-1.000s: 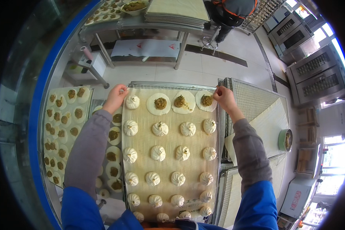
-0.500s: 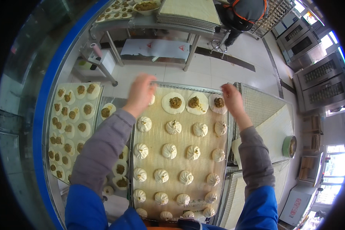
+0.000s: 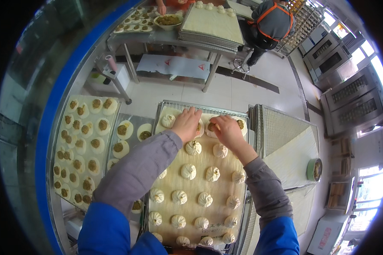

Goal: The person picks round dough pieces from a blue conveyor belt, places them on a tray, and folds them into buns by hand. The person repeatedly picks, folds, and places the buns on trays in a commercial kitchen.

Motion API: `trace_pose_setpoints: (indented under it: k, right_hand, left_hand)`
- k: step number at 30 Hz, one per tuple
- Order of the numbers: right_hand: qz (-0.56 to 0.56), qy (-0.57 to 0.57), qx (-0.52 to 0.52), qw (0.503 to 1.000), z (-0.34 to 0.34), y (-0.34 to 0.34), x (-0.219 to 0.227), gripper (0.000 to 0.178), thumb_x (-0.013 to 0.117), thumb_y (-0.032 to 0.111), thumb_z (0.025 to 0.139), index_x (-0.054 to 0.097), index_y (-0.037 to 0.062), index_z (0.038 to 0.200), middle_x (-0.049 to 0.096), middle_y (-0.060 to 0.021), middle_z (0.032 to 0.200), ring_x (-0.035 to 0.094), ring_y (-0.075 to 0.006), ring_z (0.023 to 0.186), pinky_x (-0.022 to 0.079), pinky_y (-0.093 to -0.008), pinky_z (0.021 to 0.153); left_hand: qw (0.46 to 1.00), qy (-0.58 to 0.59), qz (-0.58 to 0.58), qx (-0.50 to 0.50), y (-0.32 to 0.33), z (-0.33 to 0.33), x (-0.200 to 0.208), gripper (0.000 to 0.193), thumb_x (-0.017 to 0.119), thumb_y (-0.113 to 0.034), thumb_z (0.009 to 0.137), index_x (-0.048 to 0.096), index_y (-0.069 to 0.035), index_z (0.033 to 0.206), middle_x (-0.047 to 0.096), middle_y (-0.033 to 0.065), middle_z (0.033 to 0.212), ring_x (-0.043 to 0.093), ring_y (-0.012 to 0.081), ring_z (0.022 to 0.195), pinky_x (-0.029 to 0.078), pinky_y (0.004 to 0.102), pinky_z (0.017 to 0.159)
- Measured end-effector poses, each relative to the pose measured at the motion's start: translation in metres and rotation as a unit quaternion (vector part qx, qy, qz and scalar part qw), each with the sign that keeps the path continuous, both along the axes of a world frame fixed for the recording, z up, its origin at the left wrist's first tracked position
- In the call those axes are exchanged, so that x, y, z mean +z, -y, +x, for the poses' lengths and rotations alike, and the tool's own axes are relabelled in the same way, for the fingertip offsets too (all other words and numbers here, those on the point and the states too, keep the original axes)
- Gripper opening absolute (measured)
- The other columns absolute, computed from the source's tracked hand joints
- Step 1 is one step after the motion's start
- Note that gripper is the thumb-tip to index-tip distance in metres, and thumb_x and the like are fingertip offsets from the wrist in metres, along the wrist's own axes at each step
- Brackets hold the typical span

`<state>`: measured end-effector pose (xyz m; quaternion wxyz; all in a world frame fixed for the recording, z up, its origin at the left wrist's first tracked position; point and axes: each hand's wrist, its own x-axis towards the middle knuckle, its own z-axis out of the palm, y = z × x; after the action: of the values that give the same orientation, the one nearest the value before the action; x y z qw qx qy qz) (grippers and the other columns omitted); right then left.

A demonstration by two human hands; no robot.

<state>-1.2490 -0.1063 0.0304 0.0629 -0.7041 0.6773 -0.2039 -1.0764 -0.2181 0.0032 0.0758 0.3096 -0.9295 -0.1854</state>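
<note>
At the far edge of a lined wire tray [image 3: 170, 231], my left hand [image 3: 188, 124] bends its fingers over a round dough wrapper [image 3: 199, 133] with brown filling, and mostly covers it. Just to the right, my right hand [image 3: 228, 130] has its fingers curled at the edge and filling of the neighbouring dough wrapper [image 3: 210, 131]. A third filled wrapper [image 3: 241, 124] lies partly behind the right hand. Left of my left hand sits a pleated bun [image 3: 168, 120]. Rows of pleated buns [image 3: 188, 171] fill the tray nearer to me.
On the left, a tray [image 3: 60, 140] carries many filled wrappers, with more wrappers [image 3: 122, 148] beside it. Stacked wire racks [image 3: 281, 127] and a green bowl [image 3: 314, 169] stand right. Across the aisle are a worktable [image 3: 174, 40], a co-worker's hand [image 3: 161, 8] and another person [image 3: 273, 20].
Both my hands came down and inward from the tray's far corners onto the filled wrappers. The view shifted slightly, bringing a co-worker's hand and more of the far table into sight.
</note>
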Motion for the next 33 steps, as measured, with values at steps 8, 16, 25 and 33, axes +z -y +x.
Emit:
trace_pose_setpoints:
  k: [8,16,25,33]
  right_hand:
    - [0.052,-0.220,0.007,0.974,0.039,0.011,-0.026,0.036,0.082,0.037,0.071,0.067,0.0118,0.092,0.063,-0.0022,0.096,0.056,-0.0222,0.104,0.041,-0.0370,0.089]
    - [0.011,-0.239,0.010,0.971,0.039,0.012,-0.029,0.021,0.077,0.029,0.073,0.068,0.0133,0.085,0.061,-0.0016,0.091,0.056,-0.0215,0.099,0.040,-0.0388,0.089]
    - [-0.076,-0.166,-0.056,0.982,0.022,0.014,-0.024,0.016,0.071,0.018,0.077,0.070,0.0124,0.092,0.063,-0.0006,0.090,0.060,-0.0221,0.094,0.043,-0.0403,0.086]
    - [0.051,0.550,-0.183,0.814,0.073,-0.044,0.015,0.028,0.064,0.020,0.101,0.064,-0.0013,0.120,0.067,-0.0023,0.090,0.060,-0.0093,0.073,0.048,-0.0230,0.063]
  left_hand:
    - [0.995,0.033,0.069,0.070,0.012,0.002,-0.008,0.069,0.091,-0.041,0.068,0.059,0.002,0.111,0.063,0.0209,0.116,0.061,0.0365,0.113,0.051,0.0436,0.096]
    - [0.994,0.044,0.083,0.063,0.016,0.000,-0.011,0.072,0.088,-0.041,0.071,0.058,0.006,0.117,0.067,0.0224,0.116,0.063,0.0381,0.111,0.051,0.0434,0.097]
    - [0.939,-0.073,0.317,0.110,0.028,-0.004,0.000,0.063,0.081,-0.025,0.077,0.055,0.002,0.128,0.064,0.0200,0.128,0.063,0.0315,0.118,0.049,0.0372,0.101]
    - [0.723,-0.376,0.575,0.079,-0.055,0.067,0.073,0.047,0.069,-0.014,0.095,0.049,-0.001,0.136,0.062,0.0064,0.125,0.060,0.0150,0.114,0.050,0.0301,0.096]
